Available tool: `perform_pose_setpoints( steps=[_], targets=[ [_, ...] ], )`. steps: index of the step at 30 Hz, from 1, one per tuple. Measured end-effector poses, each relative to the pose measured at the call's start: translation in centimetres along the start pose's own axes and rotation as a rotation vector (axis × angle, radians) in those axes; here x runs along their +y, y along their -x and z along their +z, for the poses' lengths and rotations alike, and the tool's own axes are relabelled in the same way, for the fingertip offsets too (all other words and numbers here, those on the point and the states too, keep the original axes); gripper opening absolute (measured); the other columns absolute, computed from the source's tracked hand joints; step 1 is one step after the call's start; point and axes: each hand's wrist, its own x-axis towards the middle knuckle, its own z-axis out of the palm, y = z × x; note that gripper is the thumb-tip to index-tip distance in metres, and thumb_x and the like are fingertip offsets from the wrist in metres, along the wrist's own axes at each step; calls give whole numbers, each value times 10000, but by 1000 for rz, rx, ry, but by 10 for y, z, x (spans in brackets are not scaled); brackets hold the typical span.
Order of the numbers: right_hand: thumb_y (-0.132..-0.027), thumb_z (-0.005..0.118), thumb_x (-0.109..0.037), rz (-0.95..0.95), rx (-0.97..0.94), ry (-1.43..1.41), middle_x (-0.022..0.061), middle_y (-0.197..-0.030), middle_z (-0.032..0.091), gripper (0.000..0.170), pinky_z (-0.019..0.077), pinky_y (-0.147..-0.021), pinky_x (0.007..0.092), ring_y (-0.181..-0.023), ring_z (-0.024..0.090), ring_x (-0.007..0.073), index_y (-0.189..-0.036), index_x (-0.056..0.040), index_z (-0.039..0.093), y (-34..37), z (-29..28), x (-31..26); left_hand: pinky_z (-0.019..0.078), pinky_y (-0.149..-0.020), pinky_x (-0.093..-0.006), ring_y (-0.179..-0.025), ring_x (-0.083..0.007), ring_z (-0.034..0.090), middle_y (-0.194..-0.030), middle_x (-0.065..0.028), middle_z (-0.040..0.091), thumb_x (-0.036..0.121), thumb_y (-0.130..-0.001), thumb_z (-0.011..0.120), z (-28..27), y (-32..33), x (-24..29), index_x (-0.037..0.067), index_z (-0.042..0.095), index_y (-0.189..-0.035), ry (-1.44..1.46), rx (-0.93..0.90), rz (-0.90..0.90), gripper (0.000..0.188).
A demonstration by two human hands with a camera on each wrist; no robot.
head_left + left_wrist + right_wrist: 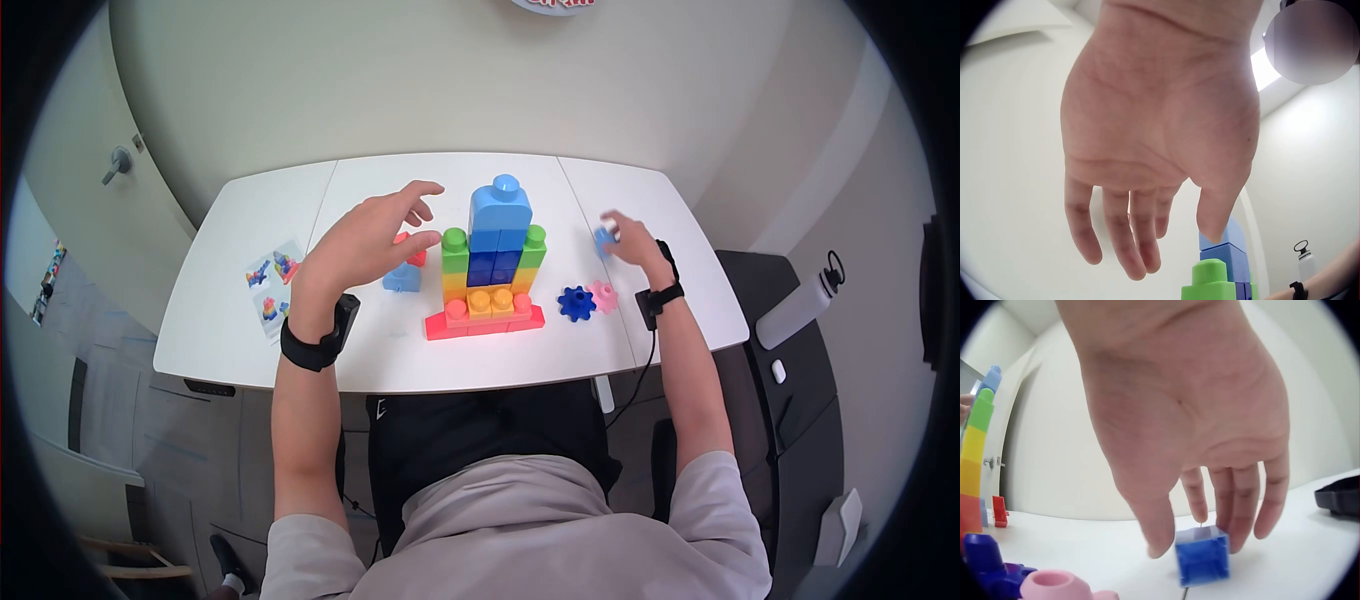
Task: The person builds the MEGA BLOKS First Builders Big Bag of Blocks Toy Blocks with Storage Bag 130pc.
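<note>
A tall tower of toy building blocks (482, 265) stands upright, coral at the base, then orange, yellow and green, with dark and light blue in the middle column. My left hand (365, 240) hovers left of it, fingers loosely bent and nothing held; its thumb overlaps the tower in the left wrist view. Below this hand lie a light blue block (402, 278) and a partly hidden red block (416, 256). My right hand (1191, 419) reaches down around a translucent blue block (1202, 559), thumb on one side, relaxed fingers behind and beside it.
A dark blue gear-shaped piece (576, 303) and a pink one (602, 295) lie right of the tower. On the left is a picture sheet (272, 288). A white bottle (797, 310) stands on a dark surface beyond the table's right edge.
</note>
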Motion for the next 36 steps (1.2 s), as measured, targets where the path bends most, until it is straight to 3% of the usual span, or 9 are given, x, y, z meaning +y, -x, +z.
perform_pose_setpoints(
  steps=[2, 4, 7, 10, 14, 22, 27, 30, 36],
  targets=[
    [-855, 807, -136, -185, 220, -496, 167, -1156, 712, 572, 585, -898, 369, -977, 728, 253, -1382, -85, 590, 12, -24, -40, 536, -975, -412, -1118, -271, 700, -1148, -148, 733, 229, -988, 681, 0, 0, -2, 86, 530, -1416, -1, 3, 15, 476],
    [-928, 740, -67, -425, 398, -629, 132, -1197, 695, 510, 579, -969, 356, -1089, 714, 214, -1404, -74, 557, 22, -47, -84, 539, -970, -414, -1116, -277, 703, -1141, -152, 737, 235, -989, 680, 1, -1, -3, 83, 538, -1406, -3, 5, 34, 466],
    [-950, 733, -66, -687, 456, -1045, 136, -1286, 641, 497, 551, -1035, 364, -1141, 684, 207, -1406, -39, 536, 48, -77, -151, 540, -969, -413, -1114, -287, 706, -1149, -158, 739, 247, -992, 678, 2, -2, -5, 83, 548, -1398, 0, -45, -8, 457],
    [-964, 715, -48, -840, 419, -1110, 137, -1302, 624, 487, 535, -1061, 356, -1183, 663, 199, -1409, -9, 519, 66, -89, -194, 539, -974, -412, -1103, -291, 710, -1137, -161, 744, 241, -986, 682, 2, 0, -7, 81, 553, -1394, -31, -57, -33, 457],
    [-992, 685, -130, -732, 348, -658, 128, -1316, 635, 467, 538, -1063, 405, -1159, 673, 256, -1430, -73, 534, 76, -84, -216, 551, -943, -401, -1074, -281, 720, -1107, -142, 753, 189, -984, 675, -1, 0, -14, 66, 603, -1327, -91, 2, 16, 371],
    [-954, 740, -193, -724, 418, -578, 165, -1402, 613, 710, 509, -1070, 429, -1230, 633, 298, -1576, -144, 401, 85, -68, -211, 564, -905, -374, -998, -245, 726, -1035, -106, 758, 152, -979, 674, 3, -10, -33, 63, 644, -1258, -64, 82, 7, 294],
    [-897, 815, -258, -530, 327, -476, 215, -1465, 548, 979, 448, -1132, 459, -1364, 539, 347, -1646, -105, 203, 92, -35, -186, 555, -951, -387, -1112, -262, 688, -1233, -134, 707, 186, -972, 694, 47, -38, -109, 70, 633, -1316, -98, -38, -109, 368],
    [-910, 800, -280, -511, 344, -495, 217, -1493, 519, 974, 433, -1148, 470, -1397, 501, 355, -1644, -83, 190, 97, -23, -175, 547, -975, -397, -1161, -267, 667, -1336, -134, 666, 199, -958, 713, 57, -55, -136, 73, 626, -1337, -70, -229, -268, 408],
    [-978, 703, -341, -542, 371, -537, 201, -1490, 520, 879, 396, -1175, 482, -1397, 498, 361, -1644, -91, 187, 106, -36, -164, 540, -995, -392, -1163, -268, 676, -1329, -127, 678, 197, -951, 724, 61, -71, -152, 77, 634, -1327, -74, -402, -314, 405]
  ],
)
